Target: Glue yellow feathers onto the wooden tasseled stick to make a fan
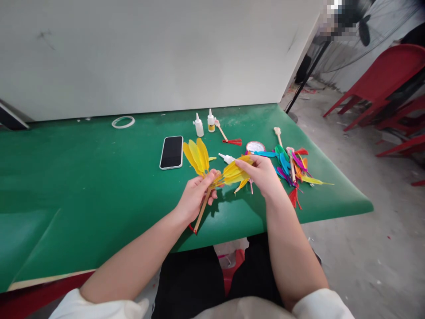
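Close to the front of the table, my left hand is closed around the top of a wooden stick, which slants down toward me. Yellow feathers fan upward from the stick's head. A second bunch of yellow feathers spreads to the right from the same place. Its outer ends are pinched between the thumb and fingers of my right hand. A red cord shows at the stick's lower end. Behind the feathers lies a white glue bottle on its side, partly covered.
Two upright glue bottles, a tasselled stick and a phone lie behind my hands. Coloured feathers, more sticks and a round dish are at right. A tape ring sits near the white panel.
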`<control>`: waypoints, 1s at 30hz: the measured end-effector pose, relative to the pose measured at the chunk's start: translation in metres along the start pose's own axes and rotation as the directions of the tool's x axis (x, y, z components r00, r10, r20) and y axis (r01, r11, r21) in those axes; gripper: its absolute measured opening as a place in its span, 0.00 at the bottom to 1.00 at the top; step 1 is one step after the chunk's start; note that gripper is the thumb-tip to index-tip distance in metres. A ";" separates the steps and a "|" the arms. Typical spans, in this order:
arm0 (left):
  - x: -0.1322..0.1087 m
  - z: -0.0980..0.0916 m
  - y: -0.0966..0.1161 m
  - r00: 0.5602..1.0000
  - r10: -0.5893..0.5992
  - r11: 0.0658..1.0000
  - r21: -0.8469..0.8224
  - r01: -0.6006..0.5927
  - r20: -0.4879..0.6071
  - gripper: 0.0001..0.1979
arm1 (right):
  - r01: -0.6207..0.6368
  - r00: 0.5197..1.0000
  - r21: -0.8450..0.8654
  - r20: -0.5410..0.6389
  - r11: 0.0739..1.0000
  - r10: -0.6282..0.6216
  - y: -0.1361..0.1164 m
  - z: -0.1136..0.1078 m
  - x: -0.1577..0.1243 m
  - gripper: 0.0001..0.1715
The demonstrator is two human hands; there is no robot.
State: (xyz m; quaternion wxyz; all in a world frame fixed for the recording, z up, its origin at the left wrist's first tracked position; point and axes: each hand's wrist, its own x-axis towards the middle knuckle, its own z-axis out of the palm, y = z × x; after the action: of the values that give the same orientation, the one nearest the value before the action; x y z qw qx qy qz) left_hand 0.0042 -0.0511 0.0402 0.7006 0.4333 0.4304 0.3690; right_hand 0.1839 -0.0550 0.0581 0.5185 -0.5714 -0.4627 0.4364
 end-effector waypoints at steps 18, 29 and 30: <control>0.005 -0.005 -0.006 0.999 0.022 0.998 0.051 -0.020 -0.025 0.18 | 0.015 0.999 0.008 -0.051 1.000 -0.014 0.003 0.001 0.002 0.16; 0.003 -0.002 -0.004 0.998 -0.007 0.999 0.045 0.009 -0.057 0.18 | 0.027 0.996 -0.003 -0.083 1.000 -0.027 0.004 0.000 0.003 0.17; 0.003 -0.002 -0.005 0.999 -0.008 0.999 0.050 0.010 -0.051 0.18 | 0.027 0.996 -0.012 -0.089 1.000 -0.028 0.005 0.000 0.003 0.17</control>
State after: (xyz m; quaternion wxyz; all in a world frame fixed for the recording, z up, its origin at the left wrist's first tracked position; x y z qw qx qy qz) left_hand 0.0039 -0.0497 0.0347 0.6799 0.4392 0.4593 0.3659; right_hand 0.1846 -0.0525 0.0534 0.5415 -0.5868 -0.4493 0.4008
